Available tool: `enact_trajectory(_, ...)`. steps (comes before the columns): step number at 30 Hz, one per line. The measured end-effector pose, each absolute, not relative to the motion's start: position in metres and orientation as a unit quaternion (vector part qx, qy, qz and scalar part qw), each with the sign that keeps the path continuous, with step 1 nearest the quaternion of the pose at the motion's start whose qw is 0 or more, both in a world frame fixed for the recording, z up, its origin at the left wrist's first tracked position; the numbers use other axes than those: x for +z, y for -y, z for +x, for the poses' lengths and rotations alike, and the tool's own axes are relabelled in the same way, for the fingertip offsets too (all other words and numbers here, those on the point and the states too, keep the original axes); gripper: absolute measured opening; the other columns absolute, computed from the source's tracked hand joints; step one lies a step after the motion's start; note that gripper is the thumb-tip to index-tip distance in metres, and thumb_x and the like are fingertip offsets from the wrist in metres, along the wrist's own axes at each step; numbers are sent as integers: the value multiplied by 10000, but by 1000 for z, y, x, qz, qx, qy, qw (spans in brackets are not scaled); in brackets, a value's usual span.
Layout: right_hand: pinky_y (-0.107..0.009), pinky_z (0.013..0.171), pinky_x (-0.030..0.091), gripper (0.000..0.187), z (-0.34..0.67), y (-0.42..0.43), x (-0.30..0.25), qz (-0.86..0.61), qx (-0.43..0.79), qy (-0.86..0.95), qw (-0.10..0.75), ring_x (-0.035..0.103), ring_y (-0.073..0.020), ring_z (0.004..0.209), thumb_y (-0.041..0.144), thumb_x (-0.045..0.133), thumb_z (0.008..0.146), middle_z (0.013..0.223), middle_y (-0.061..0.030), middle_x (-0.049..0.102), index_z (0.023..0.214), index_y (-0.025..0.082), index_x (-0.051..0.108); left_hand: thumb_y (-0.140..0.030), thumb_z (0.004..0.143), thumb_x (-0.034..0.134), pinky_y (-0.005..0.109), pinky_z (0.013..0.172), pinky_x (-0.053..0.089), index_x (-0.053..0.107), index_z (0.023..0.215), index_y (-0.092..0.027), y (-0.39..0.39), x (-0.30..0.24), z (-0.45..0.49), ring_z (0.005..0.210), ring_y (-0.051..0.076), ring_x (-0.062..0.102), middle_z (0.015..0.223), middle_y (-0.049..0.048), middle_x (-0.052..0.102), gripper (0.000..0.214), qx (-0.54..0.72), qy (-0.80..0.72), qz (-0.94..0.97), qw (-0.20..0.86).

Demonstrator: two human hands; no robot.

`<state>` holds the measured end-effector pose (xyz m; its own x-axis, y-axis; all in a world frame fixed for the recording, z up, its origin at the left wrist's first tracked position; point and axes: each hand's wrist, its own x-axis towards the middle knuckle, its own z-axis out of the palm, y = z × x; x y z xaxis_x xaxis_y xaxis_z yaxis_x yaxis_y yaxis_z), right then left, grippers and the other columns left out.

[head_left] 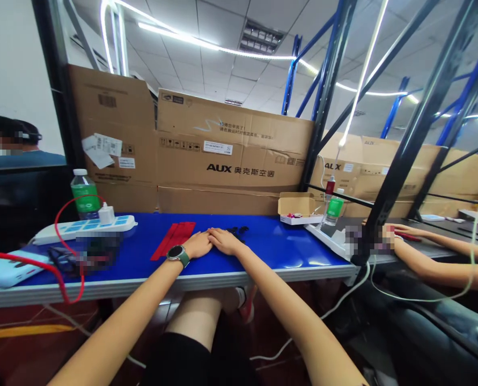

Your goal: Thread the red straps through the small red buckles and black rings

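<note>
Nearest the camera were the person's own forearms (134,300), reaching out over a dark-clothed lap to a blue-topped workbench (287,252). The left hand (197,245), with a green-strapped smartwatch (177,255) at its wrist, and the right hand (226,241) lay flat on the bench, palms down. Fingers were closed together, the two sets of fingertips touching; neither hand was spread wide, and neither held anything. Flat red strips (173,241) lay just beside the left hand, and a small black item (237,231), too dark to identify, lay just beyond the right. Farther left stood a white power strip (81,230) and a green-labelled water bottle (85,194). Farther right were a small open cardboard box (297,206) and a co-worker's hand (399,231), partly pixelated, on a red item. Farthest, AUX cardboard cartons (230,145) stood stacked against blue steel shelving (327,69).
</note>
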<state>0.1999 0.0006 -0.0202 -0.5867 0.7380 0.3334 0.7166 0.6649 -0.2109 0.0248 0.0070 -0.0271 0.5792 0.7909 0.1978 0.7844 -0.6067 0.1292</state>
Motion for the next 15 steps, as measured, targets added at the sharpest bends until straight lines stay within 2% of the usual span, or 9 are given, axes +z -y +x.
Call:
enact_trajectory(4, -409, 1141, 371, 471, 202, 0, -22, -402, 10, 891, 210, 478, -218, 1373, 427, 327, 1062, 1492, -106, 511, 1458, 221, 477, -309, 990, 309, 467, 1204, 278, 473, 1479, -207, -6, -27, 24, 1439, 259, 408, 1568, 111, 418, 526, 134, -442, 887, 9)
enact_trajectory(7, -396, 1125, 383, 459, 203, 3, -17, -398, 1, 894, 206, 502, -211, 1345, 410, 312, 1067, 1465, -104, 538, 1443, 214, 490, -302, 981, 347, 412, 1153, 355, 544, 1417, -208, 0, -20, 26, 1391, 254, 471, 1515, 107, 495, 488, 153, -431, 889, 0)
enact_trajectory(11, -430, 1151, 332, 443, 206, 10, -6, -418, -47, 879, 226, 493, -223, 1340, 397, 309, 1067, 1446, -95, 553, 1427, 224, 500, -328, 965, 414, 364, 972, 467, 692, 1190, -198, 12, -5, 20, 1147, 266, 643, 1253, 124, 692, 381, 180, -447, 874, -64)
enact_trajectory(13, -418, 1138, 332, 406, 209, 14, 1, -459, -90, 845, 259, 510, -230, 1300, 335, 357, 1047, 1400, -106, 579, 1399, 212, 519, -316, 975, 384, 386, 920, 461, 731, 1033, -193, 14, 2, 13, 1052, 279, 664, 1091, 135, 735, 373, 214, -501, 829, -127)
enact_trajectory(15, -417, 1074, 377, 381, 211, 16, 5, -526, -120, 794, 280, 540, -255, 1223, 253, 419, 999, 1316, -138, 609, 1349, 182, 550, -279, 958, 390, 414, 894, 445, 736, 970, -173, 14, 5, 4, 1013, 296, 662, 1027, 155, 738, 362, 242, -562, 772, -173)
